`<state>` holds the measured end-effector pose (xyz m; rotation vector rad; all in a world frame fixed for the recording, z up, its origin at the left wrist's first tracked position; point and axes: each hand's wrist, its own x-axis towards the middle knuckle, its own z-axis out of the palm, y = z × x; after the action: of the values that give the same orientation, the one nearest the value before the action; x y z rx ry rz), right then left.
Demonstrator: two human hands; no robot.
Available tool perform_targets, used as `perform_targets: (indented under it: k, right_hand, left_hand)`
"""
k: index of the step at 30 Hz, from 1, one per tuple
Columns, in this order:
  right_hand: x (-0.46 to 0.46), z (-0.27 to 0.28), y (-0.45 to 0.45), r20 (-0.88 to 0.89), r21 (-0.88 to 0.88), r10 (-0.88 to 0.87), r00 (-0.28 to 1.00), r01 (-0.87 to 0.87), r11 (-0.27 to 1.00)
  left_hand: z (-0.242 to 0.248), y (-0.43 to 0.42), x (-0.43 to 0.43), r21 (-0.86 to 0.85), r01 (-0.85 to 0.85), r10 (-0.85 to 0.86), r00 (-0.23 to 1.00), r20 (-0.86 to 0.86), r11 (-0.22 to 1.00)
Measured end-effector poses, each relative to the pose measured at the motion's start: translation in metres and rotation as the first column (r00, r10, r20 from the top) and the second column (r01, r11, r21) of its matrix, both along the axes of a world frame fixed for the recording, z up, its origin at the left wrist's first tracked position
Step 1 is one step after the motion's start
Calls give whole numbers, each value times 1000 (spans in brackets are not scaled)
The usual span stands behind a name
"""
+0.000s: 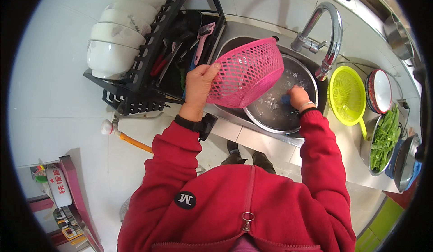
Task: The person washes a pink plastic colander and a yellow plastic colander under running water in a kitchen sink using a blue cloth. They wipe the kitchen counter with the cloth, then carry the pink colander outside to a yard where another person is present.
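My left hand grips the rim of a pink plastic mesh basket. The basket is tilted on its side over the left part of the sink, and its base faces the lower right. A round metal basin of cloudy water stands in the stainless steel sink, partly hidden behind the basket. My right hand reaches into this basin, closed around a blue cloth or scrubber at the water. Most of that blue piece is hidden by the fingers and water.
A chrome faucet arches at the sink's right. Beyond it are a yellow-green strainer, stacked bowls and a metal bowl of leafy greens. On the left, a black dish rack holds white bowls and utensils.
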<state>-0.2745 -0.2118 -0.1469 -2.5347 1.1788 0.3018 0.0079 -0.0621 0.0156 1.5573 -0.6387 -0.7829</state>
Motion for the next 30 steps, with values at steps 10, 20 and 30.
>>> perform_targets:
  k: [10,20,30]
  right_hand:
    - [46,160,80,861,-270,51,506,370,889]
    - [66,111,8,875,-170,-11,484,328,929]
    - [29,-26,-69,544,403,-585,601,425,811]
  left_hand:
    - [-17,-16,-29,20,182,-182,956,231,983]
    - [-6,-1,-28,-4,271,-271,962,-27,963]
    - [-16,7,9,30,71,-69,995,-67,997]
